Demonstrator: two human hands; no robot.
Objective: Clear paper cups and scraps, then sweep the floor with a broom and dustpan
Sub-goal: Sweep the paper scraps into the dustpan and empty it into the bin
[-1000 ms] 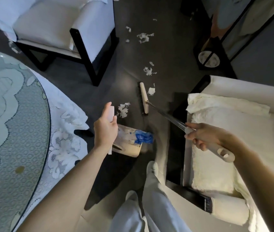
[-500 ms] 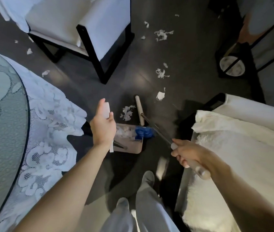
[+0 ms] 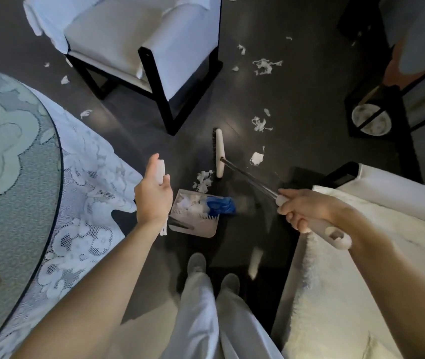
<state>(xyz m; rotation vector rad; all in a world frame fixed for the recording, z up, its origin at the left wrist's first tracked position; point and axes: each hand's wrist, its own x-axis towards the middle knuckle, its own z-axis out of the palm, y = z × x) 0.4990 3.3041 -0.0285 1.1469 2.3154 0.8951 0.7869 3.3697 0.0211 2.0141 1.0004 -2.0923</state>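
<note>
While the lace-draped table (image 3: 81,161) is crowding the left side, the left hand (image 3: 151,195) is holding the dustpan's upright white handle (image 3: 160,169). Its thumb is lying along the handle and its fingers are closing round the far side, mostly hidden. Just right of it the dustpan (image 3: 193,225) is sitting on the dark floor (image 3: 297,99), already carrying scraps and something blue (image 3: 221,206). Its mouth is facing a small heap of paper scraps (image 3: 202,180). Just beyond the heap the broom head (image 3: 219,154) is resting on the floor. Further right, the right hand (image 3: 300,212) is gripping the broom shaft (image 3: 247,177) with all fingers wrapped. Doing this stroke well is likely calling for the pan's lip pressed flat and short, low pulls toward it, before reaching for the loose scrap (image 3: 256,158) right of the head.
</note>
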